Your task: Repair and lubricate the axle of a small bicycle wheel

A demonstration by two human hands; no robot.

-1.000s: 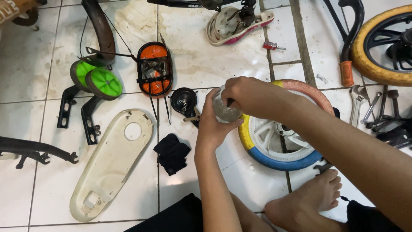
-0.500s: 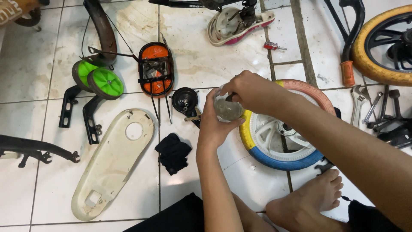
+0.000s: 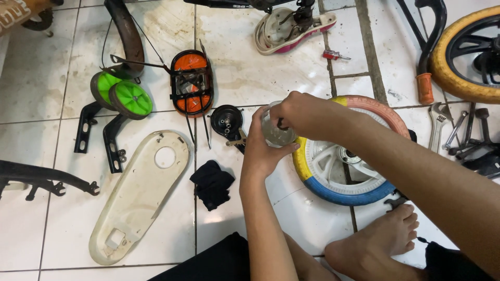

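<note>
Both hands meet just left of the multicoloured wheel (image 3: pixel 348 156): left hand (image 3: pixel 263 151) cups the round metal part (image 3: pixel 276 132) from below, right hand (image 3: pixel 299 112) pinches its top.

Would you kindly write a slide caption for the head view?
Left hand holds a small clear jar while right hand reaches in, above a multicoloured wheel.

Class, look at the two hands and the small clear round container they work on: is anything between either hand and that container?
Nothing visible is. The left hand cups the clear round container directly, and the right hand has its fingertips on the container's rim. Both are in contact, above the tiled floor beside the multicoloured wheel.
</note>
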